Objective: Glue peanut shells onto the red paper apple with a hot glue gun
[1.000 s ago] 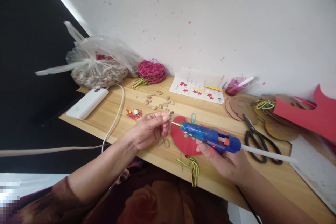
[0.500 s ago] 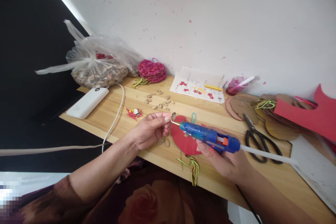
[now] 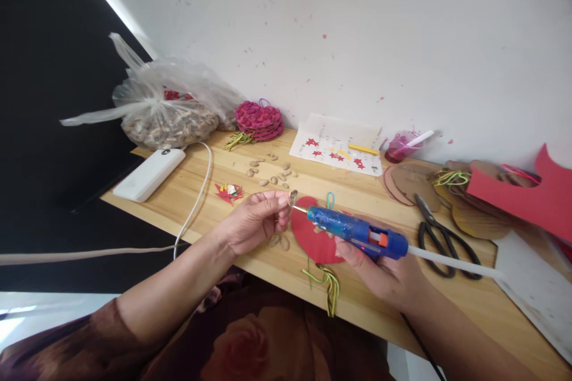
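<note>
Between thumb and fingertips, my left hand [image 3: 257,220] pinches a small pistachio shell [image 3: 293,196], its hollow side showing. My right hand [image 3: 384,271] is wrapped around a blue hot glue gun [image 3: 353,231] with a long white glue stick out of its back. The metal nozzle points left, its tip at or very near the shell. Under the gun lies a red round piece [image 3: 308,235], partly covered, with a blue loop [image 3: 330,200] at its top and a yellow-green tassel [image 3: 329,286] at its bottom. More shells [image 3: 279,177] lie scattered behind my left hand.
A white power bank [image 3: 149,175] with a cable and a plastic bag of shells [image 3: 174,122] stand at left. Pink shell-covered discs [image 3: 259,119] are stacked behind. Paper with red stars [image 3: 337,146], black-handled scissors [image 3: 440,238] and cardboard pieces [image 3: 478,211] lie toward the right.
The nozzle tip has shifted very slightly against the pistachio shell, and the shell has tilted a little. Both hands otherwise keep their places and grips.
</note>
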### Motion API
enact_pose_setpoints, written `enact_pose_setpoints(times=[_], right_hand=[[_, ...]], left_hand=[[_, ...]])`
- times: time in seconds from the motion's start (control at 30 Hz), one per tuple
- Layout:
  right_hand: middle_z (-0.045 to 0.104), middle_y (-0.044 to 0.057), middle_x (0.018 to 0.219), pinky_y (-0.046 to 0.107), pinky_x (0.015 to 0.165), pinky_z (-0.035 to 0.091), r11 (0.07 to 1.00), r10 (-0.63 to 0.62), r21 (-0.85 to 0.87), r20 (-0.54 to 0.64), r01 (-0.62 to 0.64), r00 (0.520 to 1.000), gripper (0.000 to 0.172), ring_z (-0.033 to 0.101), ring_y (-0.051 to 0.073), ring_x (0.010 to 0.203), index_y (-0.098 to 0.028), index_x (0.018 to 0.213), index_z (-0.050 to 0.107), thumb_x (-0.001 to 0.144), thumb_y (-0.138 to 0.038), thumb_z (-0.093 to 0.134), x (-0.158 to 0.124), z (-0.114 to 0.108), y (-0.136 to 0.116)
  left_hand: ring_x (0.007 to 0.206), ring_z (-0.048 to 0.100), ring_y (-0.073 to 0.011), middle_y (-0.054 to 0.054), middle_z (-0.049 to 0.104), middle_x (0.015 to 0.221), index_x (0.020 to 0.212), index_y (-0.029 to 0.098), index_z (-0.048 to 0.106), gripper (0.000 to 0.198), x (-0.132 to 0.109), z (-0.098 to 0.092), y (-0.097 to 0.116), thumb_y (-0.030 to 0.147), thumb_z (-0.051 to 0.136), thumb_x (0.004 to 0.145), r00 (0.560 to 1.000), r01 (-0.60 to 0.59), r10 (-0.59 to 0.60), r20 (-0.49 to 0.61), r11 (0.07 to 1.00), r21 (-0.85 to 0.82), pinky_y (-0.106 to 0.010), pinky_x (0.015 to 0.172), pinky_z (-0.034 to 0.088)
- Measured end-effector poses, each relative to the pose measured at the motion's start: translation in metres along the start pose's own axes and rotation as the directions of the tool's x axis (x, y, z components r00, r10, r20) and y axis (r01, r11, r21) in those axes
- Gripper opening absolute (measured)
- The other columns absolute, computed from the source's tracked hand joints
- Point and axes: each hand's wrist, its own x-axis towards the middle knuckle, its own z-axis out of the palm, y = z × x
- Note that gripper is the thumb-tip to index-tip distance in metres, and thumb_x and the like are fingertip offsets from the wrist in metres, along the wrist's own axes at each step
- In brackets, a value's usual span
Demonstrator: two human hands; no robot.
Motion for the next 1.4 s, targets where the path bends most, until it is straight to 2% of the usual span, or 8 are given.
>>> enact_pose_setpoints(times=[0.27, 0.6, 0.7, 0.9, 1.0, 1.13, 1.27, 1.4], right_hand=[[0.074, 0.003, 0.088, 0.035, 0.068, 0.057, 0.992, -0.087, -0.088, 0.037, 0.090, 0.996, 0.009, 0.070, 0.022, 0.078, -0.026, 0.100, 0.068, 0.092, -0.021, 0.068, 0.001, -0.001, 0.002], [0.074, 0.003, 0.088, 0.037, 0.074, 0.058, 0.995, -0.040, -0.087, 0.052, 0.044, 0.998, 0.008, 0.070, 0.022, 0.081, -0.026, 0.100, 0.069, 0.092, -0.024, 0.068, 0.000, 0.000, 0.003], [0.073, 0.003, 0.080, 0.035, 0.067, 0.058, 0.998, 0.024, -0.051, 0.024, -0.023, 0.999, 0.004, 0.069, 0.020, 0.071, -0.025, 0.092, 0.071, 0.091, -0.028, 0.069, 0.004, 0.000, 0.001], [0.072, 0.002, 0.072, 0.027, 0.042, 0.049, 0.945, 0.301, 0.172, -0.116, -0.280, 0.946, 0.032, 0.059, 0.011, 0.044, -0.021, 0.083, 0.069, 0.092, -0.052, 0.066, 0.018, -0.002, 0.011], [0.073, 0.003, 0.074, 0.026, 0.043, 0.049, 0.900, 0.413, 0.228, -0.166, -0.372, 0.896, 0.041, 0.060, 0.011, 0.044, -0.020, 0.082, 0.069, 0.087, -0.061, 0.068, 0.022, -0.003, 0.022], [0.072, 0.001, 0.071, 0.026, 0.043, 0.048, 0.886, 0.447, 0.231, -0.193, -0.403, 0.873, 0.043, 0.059, 0.011, 0.043, -0.020, 0.080, 0.069, 0.083, -0.063, 0.071, 0.024, -0.002, 0.031], [0.073, 0.002, 0.073, 0.027, 0.045, 0.050, 0.874, 0.468, 0.231, -0.166, -0.427, 0.868, 0.042, 0.061, 0.012, 0.045, -0.020, 0.084, 0.070, 0.084, -0.062, 0.070, 0.023, 0.002, 0.033], [0.074, 0.003, 0.075, 0.027, 0.045, 0.051, 0.857, 0.490, 0.256, -0.137, -0.447, 0.861, 0.040, 0.062, 0.012, 0.047, -0.020, 0.084, 0.071, 0.086, -0.060, 0.069, 0.024, 0.004, 0.035]], left_hand=[[0.056, 0.049, -0.0065, 0.002, 0.054, 0.061, 0.068, 0.013, 0.061, 0.038, -0.001, 0.002, 0.000, 0.036, 0.090, 0.072, 1.000, -0.003, 0.003, 0.007, 1.000, 0.005, -0.017, 0.055, 0.044], [0.057, 0.048, -0.0066, 0.003, 0.053, 0.061, 0.069, 0.013, 0.060, 0.037, 0.000, -0.001, 0.000, 0.036, 0.090, 0.073, 0.999, -0.020, 0.020, 0.026, 1.000, 0.005, -0.017, 0.056, 0.044], [0.058, 0.051, -0.0069, 0.003, 0.054, 0.061, 0.070, 0.013, 0.062, 0.037, -0.001, -0.002, 0.003, 0.037, 0.091, 0.072, 0.999, -0.053, 0.054, -0.006, 0.998, 0.033, -0.017, 0.056, 0.045], [0.063, 0.060, -0.0089, 0.002, 0.064, 0.066, 0.074, 0.014, 0.071, 0.037, -0.007, 0.001, 0.009, 0.041, 0.095, 0.062, 0.990, -0.024, 0.064, -0.123, 0.953, 0.303, -0.021, 0.065, 0.052], [0.063, 0.061, -0.0088, -0.001, 0.070, 0.072, 0.082, 0.015, 0.076, 0.035, -0.009, 0.006, 0.007, 0.043, 0.091, 0.067, 0.991, 0.023, 0.054, -0.120, 0.826, 0.563, -0.021, 0.064, 0.050], [0.062, 0.061, -0.0103, -0.003, 0.073, 0.078, 0.085, 0.016, 0.077, 0.026, -0.008, 0.016, -0.001, 0.039, 0.083, 0.075, 0.993, -0.001, 0.097, -0.067, 0.579, 0.816, -0.022, 0.059, 0.049], [0.074, 0.067, -0.0150, -0.004, 0.073, 0.087, 0.076, 0.018, 0.075, 0.014, -0.005, 0.029, -0.009, 0.032, 0.075, 0.077, 0.978, -0.104, 0.208, 0.036, 0.328, 0.939, -0.027, 0.071, 0.055], [0.073, 0.066, -0.0166, -0.004, 0.072, 0.085, 0.074, 0.020, 0.074, 0.014, -0.002, 0.040, -0.015, 0.032, 0.072, 0.078, 0.971, -0.084, 0.232, 0.062, 0.086, 0.993, -0.030, 0.071, 0.053]])
